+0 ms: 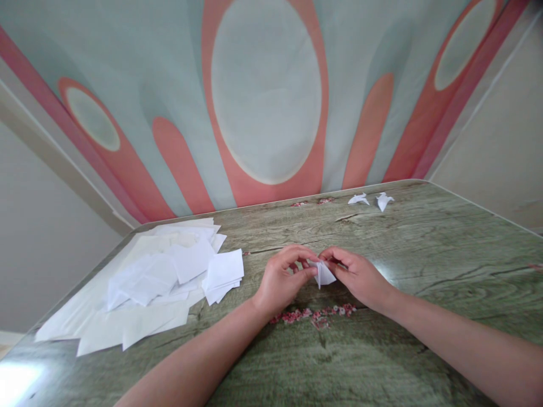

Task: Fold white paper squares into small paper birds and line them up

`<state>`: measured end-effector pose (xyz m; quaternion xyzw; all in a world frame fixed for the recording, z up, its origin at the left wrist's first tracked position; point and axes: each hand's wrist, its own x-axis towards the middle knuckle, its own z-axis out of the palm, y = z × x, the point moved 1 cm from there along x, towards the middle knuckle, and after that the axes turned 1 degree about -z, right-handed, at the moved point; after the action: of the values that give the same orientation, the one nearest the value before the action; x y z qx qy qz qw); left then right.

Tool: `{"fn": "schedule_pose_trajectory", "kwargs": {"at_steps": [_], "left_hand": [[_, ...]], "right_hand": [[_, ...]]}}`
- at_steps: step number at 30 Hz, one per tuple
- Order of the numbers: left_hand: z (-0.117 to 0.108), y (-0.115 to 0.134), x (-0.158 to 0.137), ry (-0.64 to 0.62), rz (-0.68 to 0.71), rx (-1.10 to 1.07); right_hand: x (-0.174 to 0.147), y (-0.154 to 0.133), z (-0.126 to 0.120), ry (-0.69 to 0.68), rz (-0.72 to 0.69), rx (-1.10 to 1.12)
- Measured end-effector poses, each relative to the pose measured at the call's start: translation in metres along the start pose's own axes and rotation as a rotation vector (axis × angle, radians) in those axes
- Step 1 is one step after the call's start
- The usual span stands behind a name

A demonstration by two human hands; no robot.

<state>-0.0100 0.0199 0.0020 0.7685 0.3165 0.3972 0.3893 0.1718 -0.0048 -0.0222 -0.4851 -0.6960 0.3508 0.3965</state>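
Observation:
Between my two hands, just above the table's middle, is a small piece of folded white paper (324, 275) with a pointed lower edge. My left hand (288, 272) pinches its left side between thumb and fingers. On the other side, my right hand (354, 274) is closed with its fingertips on the paper's upper right part. The fingers hide some of the folds. Two small folded paper figures, one low and long (358, 199) and one with pointed wings (383, 201), stand near the table's far right edge.
Loose white paper sheets (102, 330) spread over the table's left side, with smaller squares (193, 260) on top. A small stack of paper squares (224, 272) lies left of my hands. Behind the wood-patterned table (424, 350) hangs a patterned cloth (267, 85).

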Motion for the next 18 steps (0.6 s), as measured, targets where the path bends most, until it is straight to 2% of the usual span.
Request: {"fn": "schedule_pose_trajectory", "kwargs": {"at_steps": [4, 8, 10, 13, 15, 18], "left_hand": [[-0.003, 0.0, 0.001, -0.014, -0.013, 0.059], [-0.007, -0.002, 0.002, -0.139, -0.048, 0.12], [-0.009, -0.004, 0.003, -0.174, -0.071, 0.11], [-0.013, -0.01, 0.007, -0.142, -0.122, 0.01], [-0.016, -0.013, 0.009, -0.108, -0.147, -0.062], [-0.018, -0.015, 0.01, -0.083, -0.157, -0.077]], "right_hand": [[0.0, 0.001, 0.0, -0.002, 0.005, 0.007], [0.0, -0.001, -0.001, -0.005, 0.025, 0.048], [0.001, 0.002, -0.001, -0.007, 0.041, 0.076], [0.005, 0.01, -0.002, -0.001, 0.083, 0.147], [0.006, 0.013, -0.004, 0.072, 0.112, 0.172], [0.004, 0.005, -0.011, 0.292, 0.056, 0.112]]}}
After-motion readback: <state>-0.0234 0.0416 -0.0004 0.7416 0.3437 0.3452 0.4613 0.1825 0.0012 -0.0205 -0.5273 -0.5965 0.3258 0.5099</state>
